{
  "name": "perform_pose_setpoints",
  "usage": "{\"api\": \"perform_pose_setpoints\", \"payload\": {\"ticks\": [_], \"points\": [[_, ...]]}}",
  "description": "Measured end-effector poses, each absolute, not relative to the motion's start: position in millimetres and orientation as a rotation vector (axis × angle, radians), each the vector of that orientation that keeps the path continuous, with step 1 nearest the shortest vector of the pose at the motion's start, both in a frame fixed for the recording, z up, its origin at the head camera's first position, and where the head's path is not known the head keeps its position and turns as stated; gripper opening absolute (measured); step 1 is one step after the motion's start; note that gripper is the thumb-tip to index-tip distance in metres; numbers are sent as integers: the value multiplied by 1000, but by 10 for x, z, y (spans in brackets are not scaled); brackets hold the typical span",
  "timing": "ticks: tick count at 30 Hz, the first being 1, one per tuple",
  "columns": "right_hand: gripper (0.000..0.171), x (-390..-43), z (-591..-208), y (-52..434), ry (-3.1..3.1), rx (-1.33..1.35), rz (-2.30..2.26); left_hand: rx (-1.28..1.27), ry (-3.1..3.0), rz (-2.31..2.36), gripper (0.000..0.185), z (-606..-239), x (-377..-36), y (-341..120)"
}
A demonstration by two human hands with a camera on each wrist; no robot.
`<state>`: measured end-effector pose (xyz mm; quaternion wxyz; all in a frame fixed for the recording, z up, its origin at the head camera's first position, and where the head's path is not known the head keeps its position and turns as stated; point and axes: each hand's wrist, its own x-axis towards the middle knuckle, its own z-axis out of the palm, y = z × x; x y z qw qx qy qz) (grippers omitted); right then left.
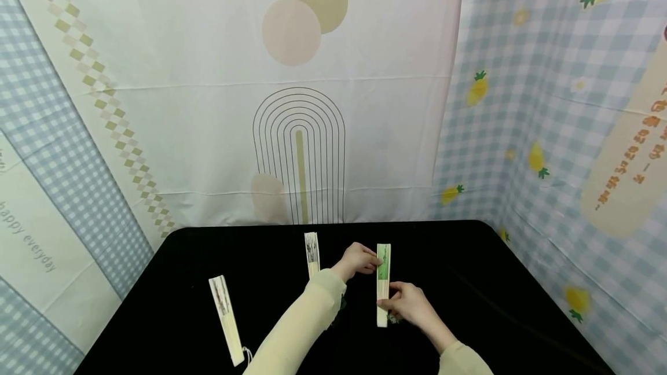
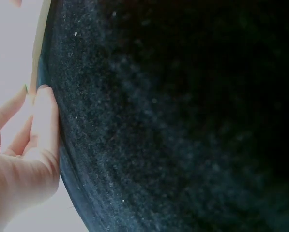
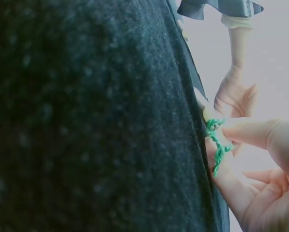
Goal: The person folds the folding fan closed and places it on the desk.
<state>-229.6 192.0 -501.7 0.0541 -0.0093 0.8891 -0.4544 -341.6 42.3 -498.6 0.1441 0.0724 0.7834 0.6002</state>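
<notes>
A folded hand fan [image 1: 383, 271] with a green printed upper part and pale ribs lies upright in the head view on the black table. My left hand [image 1: 359, 260] pinches its upper part from the left side. Lower down, my right hand [image 1: 410, 302] grips the ribs, the thumb across them and a finger at the right edge. A green cord [image 3: 218, 147] hangs by the right fingers in the right wrist view. The left wrist view shows the fan's thin pale edge [image 2: 38, 43] at the left fingertips.
A second folded fan [image 1: 312, 247] with a grey print lies behind the left forearm, its lower end hidden. Another folded fan [image 1: 227, 320] with a white cord lies tilted at the left. The black table [image 1: 469, 282] meets patterned cloth hangings at its back edge.
</notes>
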Motion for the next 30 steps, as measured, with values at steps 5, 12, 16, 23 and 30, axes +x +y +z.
{"api": "perform_pose_setpoints", "payload": {"ticks": [5,12,16,23,30], "points": [[61,-2284,-5005,1910,2675,3,-1365,229,2282,1689,15,-4979,-3393,407],[63,-2276,-5025,1901,2686,9,-1356,244,2276,1691,13,-4989,-3383,378],[63,-2280,-5035,1893,2694,20,-1351,241,2262,1718,12,-5010,-3393,382],[61,-2276,-5023,1883,2699,22,-1351,253,2245,1754,13,-5057,-3400,389],[60,-2267,-5022,1891,2718,32,-1365,304,2259,1722,15,-5038,-3387,391]]}}
